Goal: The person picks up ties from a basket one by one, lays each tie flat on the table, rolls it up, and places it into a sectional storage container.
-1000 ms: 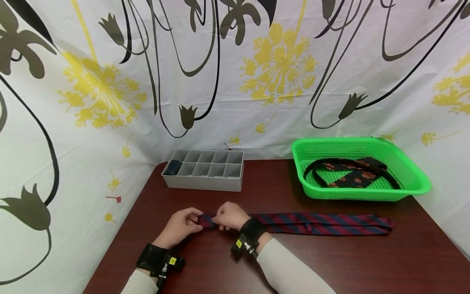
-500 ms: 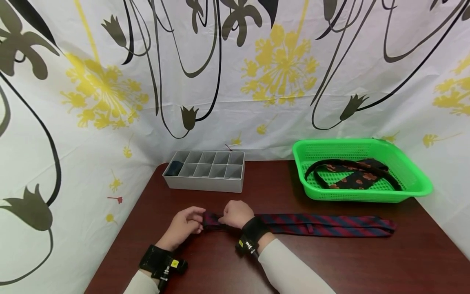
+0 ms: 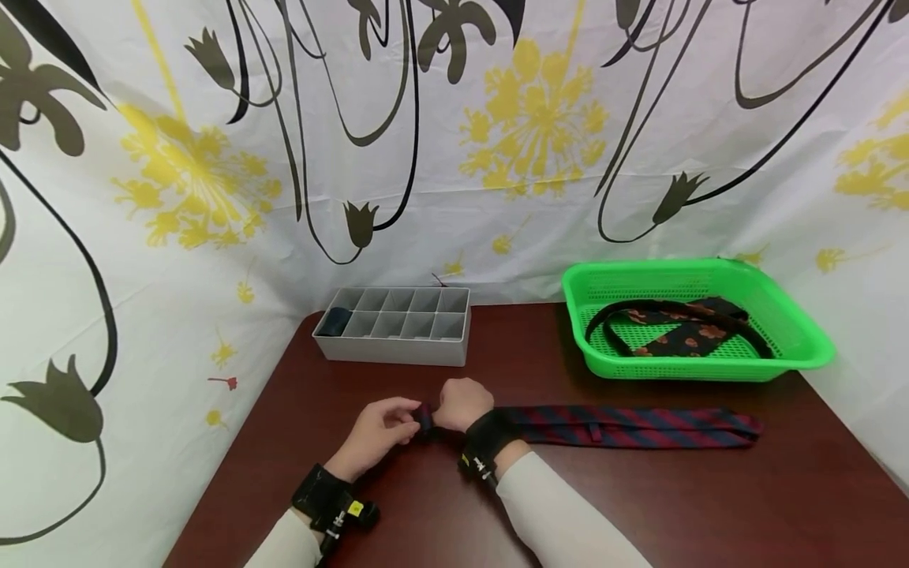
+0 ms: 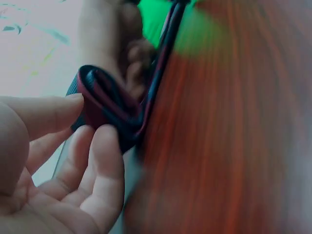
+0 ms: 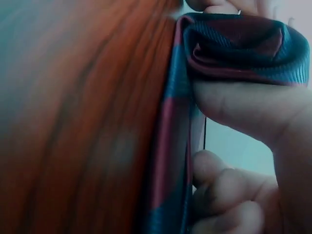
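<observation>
A red-and-navy striped necktie [image 3: 639, 427] lies lengthwise along the table, its left end coiled into a small roll [image 3: 426, 420]. My left hand [image 3: 376, 434] holds the roll from the left; in the left wrist view its fingertips [image 4: 105, 141] press against the coil [image 4: 112, 105]. On the other side, my right hand [image 3: 463, 404] grips the tie where the roll meets the flat length. The right wrist view has the right thumb [image 5: 234, 105] against the coiled layers [image 5: 243, 51], with the other fingers curled beside the flat strip [image 5: 168, 146].
A grey divided box [image 3: 394, 352] stands at the back left, with a dark rolled item [image 3: 334, 322] in one compartment. At the back right, a green basket [image 3: 710, 368] holds a dark floral necktie [image 3: 682, 339]. A patterned curtain [image 3: 426, 173] hangs behind the brown table [image 3: 604, 505].
Both hands have shifted rightward along the tie. Its left end, flatter a second ago, is now a tighter, more upright coil, and less of the flat strip lies between the hands.
</observation>
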The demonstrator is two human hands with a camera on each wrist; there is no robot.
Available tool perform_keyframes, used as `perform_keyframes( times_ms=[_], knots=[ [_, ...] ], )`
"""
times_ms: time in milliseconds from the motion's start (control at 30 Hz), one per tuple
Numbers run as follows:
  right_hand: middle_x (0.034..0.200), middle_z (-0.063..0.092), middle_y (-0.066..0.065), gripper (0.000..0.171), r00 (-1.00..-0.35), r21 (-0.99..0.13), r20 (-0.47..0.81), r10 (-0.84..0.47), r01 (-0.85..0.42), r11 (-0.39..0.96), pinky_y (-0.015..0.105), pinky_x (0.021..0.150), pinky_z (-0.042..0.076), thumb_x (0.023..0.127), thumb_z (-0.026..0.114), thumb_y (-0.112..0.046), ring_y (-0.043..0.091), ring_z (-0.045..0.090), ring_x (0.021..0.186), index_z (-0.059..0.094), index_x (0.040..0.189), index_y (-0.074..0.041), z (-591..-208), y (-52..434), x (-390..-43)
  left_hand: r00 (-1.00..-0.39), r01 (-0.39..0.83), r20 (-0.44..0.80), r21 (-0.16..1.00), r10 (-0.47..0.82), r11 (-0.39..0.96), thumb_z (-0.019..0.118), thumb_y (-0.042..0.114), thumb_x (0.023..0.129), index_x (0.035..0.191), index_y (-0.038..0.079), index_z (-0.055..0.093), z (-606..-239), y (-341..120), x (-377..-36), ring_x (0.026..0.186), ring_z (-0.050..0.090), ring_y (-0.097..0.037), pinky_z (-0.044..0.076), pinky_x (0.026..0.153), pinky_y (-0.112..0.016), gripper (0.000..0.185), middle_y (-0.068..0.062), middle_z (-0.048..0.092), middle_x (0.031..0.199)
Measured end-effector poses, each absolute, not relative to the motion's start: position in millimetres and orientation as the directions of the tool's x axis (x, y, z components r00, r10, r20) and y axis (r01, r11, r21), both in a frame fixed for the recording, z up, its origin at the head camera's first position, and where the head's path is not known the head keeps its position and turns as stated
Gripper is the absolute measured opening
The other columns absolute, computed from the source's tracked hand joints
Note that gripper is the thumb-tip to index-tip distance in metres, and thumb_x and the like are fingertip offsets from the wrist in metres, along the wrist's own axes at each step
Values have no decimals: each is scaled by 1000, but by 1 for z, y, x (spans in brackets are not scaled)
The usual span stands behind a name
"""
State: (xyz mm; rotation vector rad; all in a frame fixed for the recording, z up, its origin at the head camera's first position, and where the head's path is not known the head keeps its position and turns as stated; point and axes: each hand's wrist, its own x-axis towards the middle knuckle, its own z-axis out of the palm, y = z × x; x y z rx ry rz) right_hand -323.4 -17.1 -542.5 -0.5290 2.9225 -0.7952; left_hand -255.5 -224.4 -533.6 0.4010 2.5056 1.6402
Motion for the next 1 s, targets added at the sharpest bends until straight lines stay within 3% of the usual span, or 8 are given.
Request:
perform_keyframes(
  times_ms=[133, 233, 333, 533, 800, 900, 1000],
  knots=[
    [58, 57, -6, 20, -880, -623, -79, -469, -324, 712, 28, 49, 43, 78, 79, -20, 12, 54, 53, 65, 64, -20, -540, 0, -337, -949, 220, 63, 834, 308, 507, 78, 12, 96, 123, 8, 77, -532, -210, -267, 64, 62, -9, 54, 62, -24, 28, -4, 69, 82],
    [71, 65, 1, 10, -827, -766, -227, -515, -176, 619, 26, 55, 51, 79, 77, -7, 13, 61, 58, 69, 82, -11, -510, 21, -330, -939, 268, 60, 741, 337, 616, 80, 14, 94, 118, 12, 81, -529, -199, -275, 59, 55, -8, 47, 57, -24, 23, 3, 65, 73],
    [74, 65, 4, 9, -828, -831, -257, -499, -74, 551, 25, 57, 55, 86, 78, -9, 13, 62, 58, 69, 86, -7, -501, 39, -324, -932, 286, 30, 676, 362, 680, 81, 17, 93, 113, 13, 82, -526, -188, -282, 57, 52, -8, 43, 55, -23, 21, 6, 60, 68],
    [65, 63, -1, 27, -890, -857, -178, -419, -69, 510, 25, 52, 50, 94, 80, -26, 12, 61, 53, 68, 76, -11, -519, 54, -309, -941, 234, -36, 651, 338, 722, 83, 15, 89, 108, 11, 83, -517, -184, -284, 55, 49, -11, 40, 51, -25, 19, 4, 56, 64],
    [47, 49, -10, 51, -928, -754, -29, -371, -223, 618, 25, 45, 33, 89, 82, -49, 11, 50, 45, 59, 53, -21, -530, 39, -303, -932, 244, -38, 672, 361, 699, 83, 15, 90, 108, 12, 83, -516, -186, -282, 52, 48, -11, 39, 49, -25, 18, 4, 53, 61],
    [44, 45, -10, 54, -937, -722, -19, -350, -229, 652, 25, 44, 29, 88, 84, -45, 11, 47, 43, 55, 49, -20, -528, 39, -303, -918, 276, -19, 688, 397, 671, 86, 17, 88, 113, 11, 81, -518, -185, -286, 56, 50, -10, 41, 51, -25, 27, 4, 54, 65],
    [44, 48, -10, 53, -936, -718, -37, -349, -218, 661, 25, 45, 31, 88, 85, -39, 11, 50, 44, 55, 50, -19, -525, 44, -304, -905, 307, -14, 671, 426, 675, 94, 19, 78, 122, 9, 76, -518, -188, -289, 65, 53, -11, 44, 58, -26, 49, 2, 58, 78]
  ],
)
